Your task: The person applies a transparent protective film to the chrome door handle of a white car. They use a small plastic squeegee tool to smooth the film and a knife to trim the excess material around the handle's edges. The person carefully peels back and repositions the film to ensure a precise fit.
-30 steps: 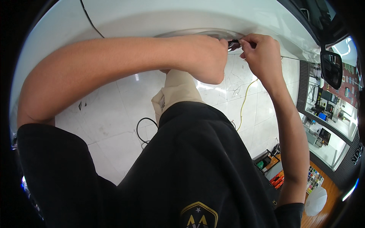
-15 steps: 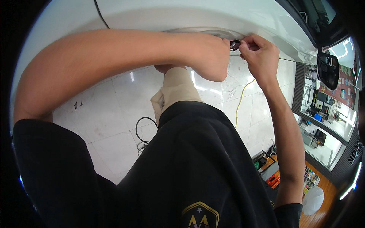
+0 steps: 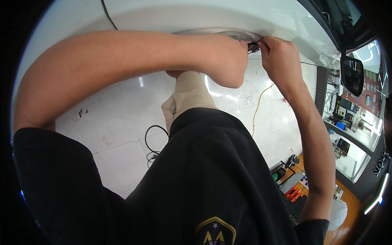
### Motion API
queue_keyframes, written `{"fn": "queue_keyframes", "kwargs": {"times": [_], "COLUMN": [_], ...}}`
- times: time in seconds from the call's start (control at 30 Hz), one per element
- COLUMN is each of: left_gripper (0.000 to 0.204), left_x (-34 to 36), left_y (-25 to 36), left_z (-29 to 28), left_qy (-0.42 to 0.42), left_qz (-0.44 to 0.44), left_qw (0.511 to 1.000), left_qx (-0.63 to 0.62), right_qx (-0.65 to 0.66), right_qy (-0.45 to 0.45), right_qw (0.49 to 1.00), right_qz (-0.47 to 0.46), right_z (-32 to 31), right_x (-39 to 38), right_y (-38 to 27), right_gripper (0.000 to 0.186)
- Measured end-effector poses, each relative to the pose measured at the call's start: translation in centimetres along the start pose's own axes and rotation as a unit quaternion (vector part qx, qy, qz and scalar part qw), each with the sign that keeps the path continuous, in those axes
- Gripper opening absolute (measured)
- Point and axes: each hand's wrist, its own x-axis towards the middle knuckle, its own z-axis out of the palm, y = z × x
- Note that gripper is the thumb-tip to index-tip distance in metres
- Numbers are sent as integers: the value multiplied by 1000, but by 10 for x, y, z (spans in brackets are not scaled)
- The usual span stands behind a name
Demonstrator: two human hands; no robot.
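Observation:
A pale, glossy car body panel (image 3: pixel 151 16) runs along the top of the view, with a recessed curved area behind my hands. My left hand (image 3: pixel 226 59) is closed like a fist in front of that recess, its back toward me and most fingers hidden. From its right side sticks out a small dark glossy piece (image 3: pixel 253 47), which it appears to grip. My right hand (image 3: pixel 281 57) pinches thumb and finger together at that piece's right end, close to the panel. What lies between those fingertips is too small to make out.
A black side mirror (image 3: pixel 352 75) juts out at the right. Light floor tiles (image 3: pixel 118 118) carry a yellow cord (image 3: pixel 257 110) and a black cable (image 3: pixel 149 134). At lower right stands a cart (image 3: pixel 286 173) near orange-red items (image 3: pixel 293 194) and a white rounded object (image 3: pixel 338 214).
My right hand has shifted slightly, its wrist and forearm swinging to the right, its pinch now nearer the panel. The left hand has stayed nearly still.

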Motion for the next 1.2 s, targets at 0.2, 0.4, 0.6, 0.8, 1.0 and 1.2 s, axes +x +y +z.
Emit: {"fn": "queue_keyframes", "kwargs": {"times": [0.2,0.4,0.6,0.8,1.0,1.2], "left_gripper": [59,59,60,60,61,64], "left_x": [1,-2,0,0,1,-6], "left_y": [0,-1,-2,-2,-2,5], "left_z": [2,0,-1,0,1,-10], "left_qy": [1,-2,-3,0,-1,-27], "left_qz": [-4,-9,1,6,-3,-20], "left_qw": [1000,1000,1000,1000,1000,999], "left_qx": [13,0,-11,1,-6,-22], "right_qx": [2,73,129,58,121,174], "right_qy": [23,34,43,42,27,52], "right_qw": [1000,996,989,997,987,971], "right_qz": [-15,43,66,-23,103,155], "right_z": [3,4,7,3,6,9], "right_x": [1,0,-8,-6,-4,-4], "right_y": [1,-2,6,9,0,-3], "right_gripper": [11,9,8,10,13,15]}}
